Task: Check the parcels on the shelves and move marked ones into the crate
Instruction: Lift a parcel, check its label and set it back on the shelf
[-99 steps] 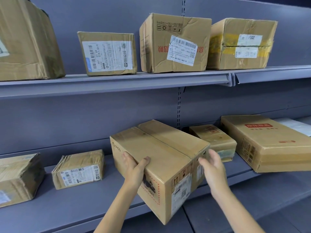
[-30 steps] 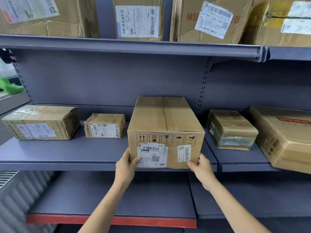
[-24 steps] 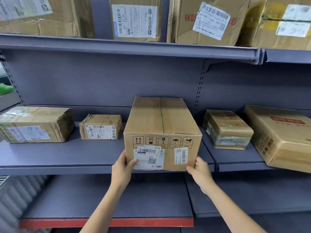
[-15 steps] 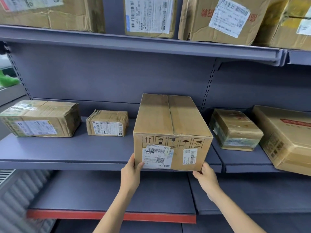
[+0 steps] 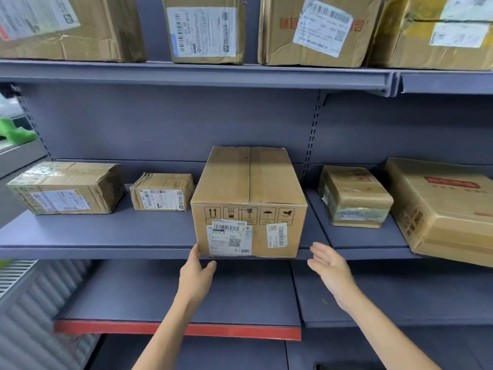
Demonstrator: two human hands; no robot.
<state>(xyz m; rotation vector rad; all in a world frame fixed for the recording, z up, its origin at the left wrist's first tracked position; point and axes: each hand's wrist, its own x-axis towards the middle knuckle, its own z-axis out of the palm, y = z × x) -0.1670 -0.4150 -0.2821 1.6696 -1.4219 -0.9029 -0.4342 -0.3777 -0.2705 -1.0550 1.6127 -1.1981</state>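
Parcel in hand's reach: large cardboard box [image 5: 249, 201] stands upright at the front edge of the middle shelf [image 5: 106, 236], label side facing out, two white labels and a row of handling symbols on its front.
Left hand [image 5: 196, 273]: just beside the box's lower left corner, fingers loosely extended and close together, thumb apart; whether it touches the cardboard, I cannot tell.
Right hand [image 5: 329, 268]: well clear of the box, palm up, fingers spread and relaxed, holding nothing.
Change: half a second ago both hands sat against the box's lower corners; now the right hand has come off and swung out to the right, and the left has slipped lower. The box has stayed where it was set.
Lower shelf [image 5: 173, 297]: below the hands, with a red front strip.
Middle shelf count: five parcels; two small taped ones [image 5: 66, 186] [image 5: 162, 192] left of the box, a wrapped one [image 5: 354, 196] and a wide flat carton [image 5: 442, 206] right of it.
Top shelf [image 5: 186, 76] count: four parcels, each with a white label, tops cut off by the frame.
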